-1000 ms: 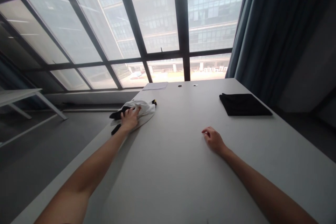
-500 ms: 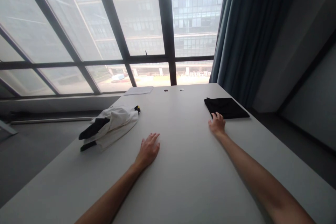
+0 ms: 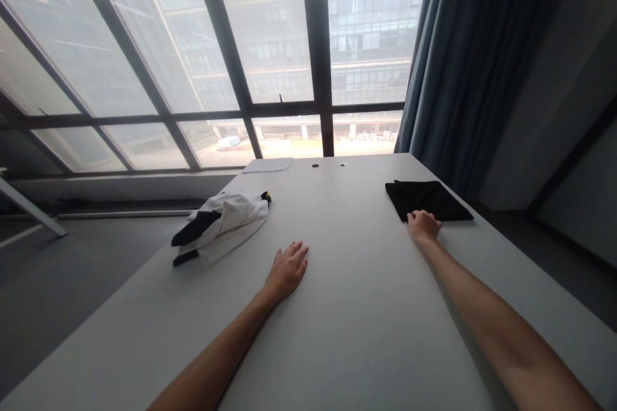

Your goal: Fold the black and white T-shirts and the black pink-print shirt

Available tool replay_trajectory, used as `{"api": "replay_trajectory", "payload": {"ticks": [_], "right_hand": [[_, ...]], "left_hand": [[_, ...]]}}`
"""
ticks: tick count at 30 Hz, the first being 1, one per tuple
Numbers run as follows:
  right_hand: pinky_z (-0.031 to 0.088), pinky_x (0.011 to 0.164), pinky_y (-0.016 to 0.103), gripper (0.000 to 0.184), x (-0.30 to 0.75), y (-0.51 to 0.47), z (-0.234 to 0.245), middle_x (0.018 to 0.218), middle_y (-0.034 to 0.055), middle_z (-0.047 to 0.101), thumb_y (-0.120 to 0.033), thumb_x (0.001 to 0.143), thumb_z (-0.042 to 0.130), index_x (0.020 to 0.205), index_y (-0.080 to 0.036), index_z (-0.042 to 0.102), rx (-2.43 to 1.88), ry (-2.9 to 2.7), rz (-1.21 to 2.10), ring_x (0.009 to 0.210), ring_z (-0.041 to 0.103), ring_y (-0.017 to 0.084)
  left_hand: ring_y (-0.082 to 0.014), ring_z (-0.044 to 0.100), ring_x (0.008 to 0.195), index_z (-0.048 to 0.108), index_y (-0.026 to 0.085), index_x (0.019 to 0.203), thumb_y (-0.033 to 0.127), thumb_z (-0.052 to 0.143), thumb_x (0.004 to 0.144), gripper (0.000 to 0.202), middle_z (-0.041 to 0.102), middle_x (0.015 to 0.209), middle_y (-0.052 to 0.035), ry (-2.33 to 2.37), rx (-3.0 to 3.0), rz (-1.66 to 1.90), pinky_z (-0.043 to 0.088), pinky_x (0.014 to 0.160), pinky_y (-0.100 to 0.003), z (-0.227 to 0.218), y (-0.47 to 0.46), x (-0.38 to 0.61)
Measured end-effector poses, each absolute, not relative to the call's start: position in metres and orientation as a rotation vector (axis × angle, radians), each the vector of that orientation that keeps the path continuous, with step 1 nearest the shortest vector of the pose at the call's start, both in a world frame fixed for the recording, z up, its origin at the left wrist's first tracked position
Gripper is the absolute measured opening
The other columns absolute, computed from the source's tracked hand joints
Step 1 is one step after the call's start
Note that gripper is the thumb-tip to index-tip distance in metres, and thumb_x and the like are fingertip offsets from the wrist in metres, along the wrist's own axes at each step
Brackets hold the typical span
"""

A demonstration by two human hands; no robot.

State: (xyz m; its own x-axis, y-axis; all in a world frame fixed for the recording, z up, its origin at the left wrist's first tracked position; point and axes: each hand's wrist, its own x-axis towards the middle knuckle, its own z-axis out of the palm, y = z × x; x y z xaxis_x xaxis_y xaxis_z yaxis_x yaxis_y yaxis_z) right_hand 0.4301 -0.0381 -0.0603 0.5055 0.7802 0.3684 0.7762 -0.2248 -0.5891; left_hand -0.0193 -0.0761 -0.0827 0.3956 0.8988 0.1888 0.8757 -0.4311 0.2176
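Observation:
My left hand lies flat on the white table, fingers stretched out and nothing in it. To its left is a crumpled white garment with black parts and a small yellow patch, apart from the hand. At the right, a folded black cloth lies flat near the table's edge. My right hand is at the near edge of this cloth, its fingers curled and closed on the edge. Its fingertips are partly hidden.
White paper sheets lie at the far left of the table, with two small round fittings beside them. Behind stand large windows and a blue curtain. A white table leg shows at the left.
My right hand has moved rightward along the cloth's near edge, and its spread fingers have curled closed. The left hand stays flat. The whole view has shifted slightly.

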Motion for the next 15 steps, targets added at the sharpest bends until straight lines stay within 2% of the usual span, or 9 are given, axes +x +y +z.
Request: {"api": "replay_trajectory", "payload": {"ticks": [2,4,7,8,10,12,15], "right_hand": [[0.039,0.087,0.052,0.029,0.425,-0.037,-0.042,0.089,0.0174,0.069,-0.031,0.092,0.049,0.080,-0.014,0.070,-1.941,-1.280,0.048,0.094,0.059,0.029],[0.044,0.082,0.042,0.031,0.400,-0.044,-0.028,0.088,0.0140,0.071,-0.035,0.093,0.049,0.084,-0.014,0.071,-1.826,-1.358,0.098,0.087,0.062,0.025],[0.050,0.076,0.030,0.026,0.336,-0.079,-0.015,0.088,0.0050,0.073,-0.041,0.089,0.060,0.087,-0.019,0.074,-1.553,-1.658,0.295,0.080,0.065,0.019],[0.051,0.077,0.030,0.026,0.314,-0.096,-0.012,0.095,0.0052,0.074,-0.040,0.089,0.061,0.098,-0.020,0.075,-1.336,-1.832,0.497,0.082,0.066,0.019],[0.054,0.082,0.032,0.036,0.279,-0.130,-0.007,0.110,0.0047,0.073,-0.038,0.088,0.066,0.120,-0.024,0.070,-1.002,-2.039,0.870,0.091,0.067,0.020],[0.054,0.081,0.032,0.036,0.266,-0.151,-0.004,0.106,0.0038,0.074,-0.037,0.090,0.065,0.123,-0.026,0.069,-0.895,-2.078,1.030,0.091,0.068,0.019],[0.054,0.075,0.033,0.030,0.284,-0.148,-0.014,0.100,0.0059,0.074,-0.038,0.092,0.060,0.114,-0.022,0.071,-1.020,-1.854,0.915,0.084,0.068,0.019]], "left_hand": [[-0.0297,0.036,0.145,0.055,0.025,0.140,0.031,0.043,0.098,0.043,0.045,0.154,-0.0102,1.615,2.543,0.461,0.024,0.117,-0.060,-0.084,-0.075,-0.020],[-0.0292,0.039,0.143,0.056,0.024,0.138,0.030,0.046,0.097,0.043,0.050,0.150,-0.0101,1.596,2.511,0.531,0.025,0.118,-0.059,-0.085,-0.073,-0.021],[-0.0251,0.050,0.134,0.054,0.022,0.137,0.024,0.044,0.095,0.044,0.058,0.139,-0.0099,1.578,2.359,0.877,0.036,0.115,-0.050,-0.079,-0.071,-0.024],[-0.0237,0.053,0.131,0.052,0.021,0.138,0.022,0.041,0.095,0.044,0.060,0.136,-0.0101,1.590,2.281,1.060,0.040,0.112,-0.047,-0.075,-0.073,-0.025],[-0.0225,0.055,0.127,0.050,0.020,0.137,0.022,0.038,0.097,0.042,0.059,0.133,-0.0106,1.594,2.155,1.399,0.046,0.108,-0.044,-0.064,-0.082,-0.026],[-0.0226,0.054,0.126,0.052,0.021,0.133,0.025,0.038,0.099,0.037,0.059,0.131,-0.0099,1.528,2.165,1.543,0.046,0.107,-0.043,-0.053,-0.097,-0.022],[-0.0238,0.053,0.128,0.064,0.025,0.119,0.029,0.044,0.100,0.027,0.059,0.132,-0.0078,1.333,2.383,1.319,0.044,0.110,-0.043,-0.042,-0.115,0.003]]}}
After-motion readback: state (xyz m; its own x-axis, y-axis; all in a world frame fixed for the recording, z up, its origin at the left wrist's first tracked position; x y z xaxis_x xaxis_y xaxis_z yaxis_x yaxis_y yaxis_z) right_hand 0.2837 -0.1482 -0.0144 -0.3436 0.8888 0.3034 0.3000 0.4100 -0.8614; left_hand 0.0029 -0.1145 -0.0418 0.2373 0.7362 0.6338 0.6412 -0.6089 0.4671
